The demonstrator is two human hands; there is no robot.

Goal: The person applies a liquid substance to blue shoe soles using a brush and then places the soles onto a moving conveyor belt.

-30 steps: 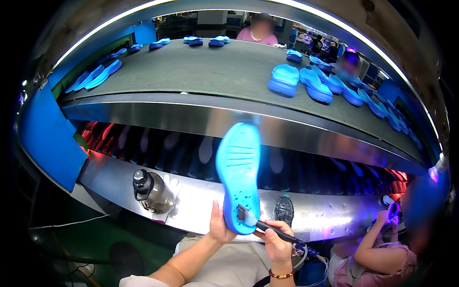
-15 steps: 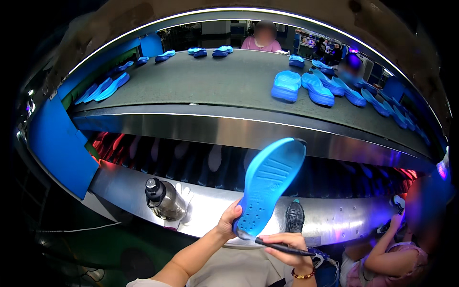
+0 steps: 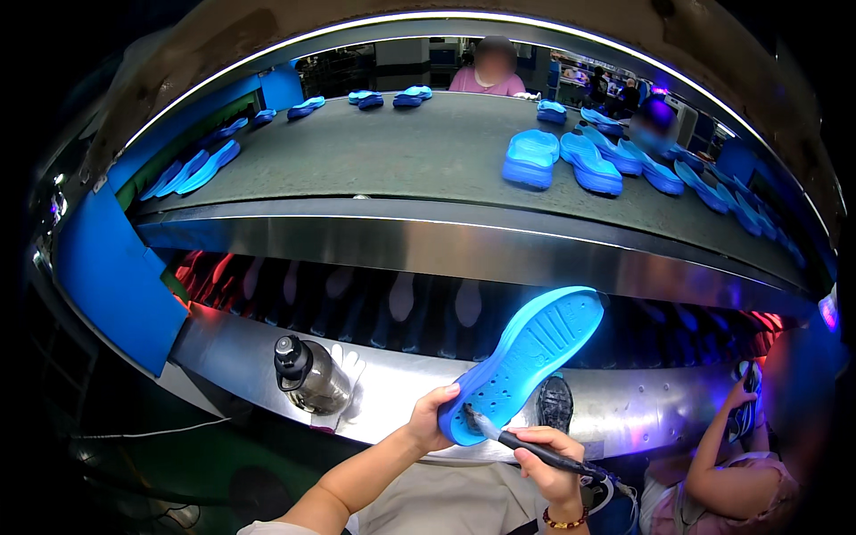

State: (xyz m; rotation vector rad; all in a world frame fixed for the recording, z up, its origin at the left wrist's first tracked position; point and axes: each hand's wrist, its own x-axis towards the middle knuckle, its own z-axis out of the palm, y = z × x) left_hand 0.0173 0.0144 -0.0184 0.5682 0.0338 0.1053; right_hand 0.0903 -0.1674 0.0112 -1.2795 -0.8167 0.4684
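Note:
My left hand [image 3: 432, 417] is closed on the heel-end edge of a blue shoe sole [image 3: 538, 349]. The sole is tilted, its toe end pointing up and to the right; its inner face shows ridges near the toe and small holes near the heel. A black-handled brush [image 3: 515, 442] is gripped in my right hand [image 3: 555, 477]. The brush's dark tip touches the sole's inner face at the heel. A dark shoe piece [image 3: 555, 406] lies on the metal ledge just right of the sole.
A dark bottle [image 3: 310, 376] stands on the metal ledge [image 3: 646, 401], beside a white glove [image 3: 348, 367]. Blue soles [image 3: 591, 165] lie on the grey belt [image 3: 374, 147] above. Dark shoe pieces [image 3: 401, 296] line the lower level. A co-worker [image 3: 736, 481] handles a shoe at right; another person [image 3: 489, 80] is across the belt.
The sole has tipped further right and moved slightly down. The brush tip has gone from the sole's heel rim onto its inner face.

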